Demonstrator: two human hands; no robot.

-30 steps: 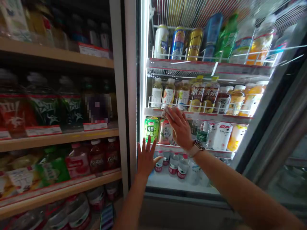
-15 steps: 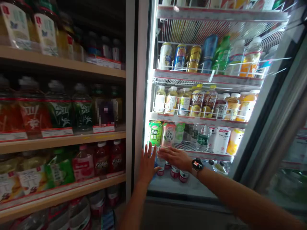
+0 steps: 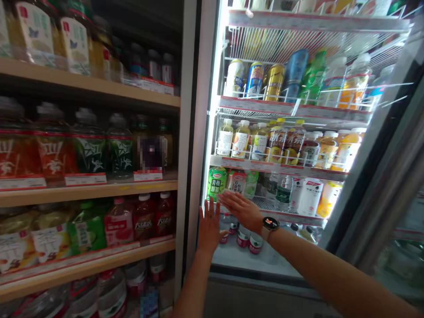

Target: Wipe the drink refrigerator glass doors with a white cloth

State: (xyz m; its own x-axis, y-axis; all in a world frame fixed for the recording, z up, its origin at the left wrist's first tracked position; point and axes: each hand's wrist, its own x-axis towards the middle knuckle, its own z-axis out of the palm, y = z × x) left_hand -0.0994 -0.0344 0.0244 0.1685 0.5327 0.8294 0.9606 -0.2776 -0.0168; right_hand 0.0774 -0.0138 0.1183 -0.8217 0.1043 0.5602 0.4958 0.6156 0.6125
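My left hand (image 3: 210, 227) is raised at the left edge of the lit fridge opening, fingers stretched and spread, holding nothing. Just right of it, my right hand (image 3: 241, 210) lies flat with its fingers extended toward the left, also holding nothing. It is in front of a pink bottle (image 3: 236, 180), whose lower part it hides. Beside that bottle stands a green tea bottle (image 3: 217, 182), above my left fingertips. Whether either hand touches anything, I cannot tell. A watch (image 3: 270, 224) is on my right wrist. Small bottles with pink labels (image 3: 255, 243) stand on the fridge floor below.
Wire shelves above hold cans (image 3: 254, 79) and several bottled drinks (image 3: 259, 141). Water bottles (image 3: 283, 193) and white cartons (image 3: 309, 196) stand to the right. The open fridge door (image 3: 374, 185) is at the right. Wooden shelves (image 3: 145, 187) of bottles fill the left side.
My right hand has risen slightly in front of the pink bottle, and my left hand has shifted a little right in the picture. The whole view has shifted slightly too.
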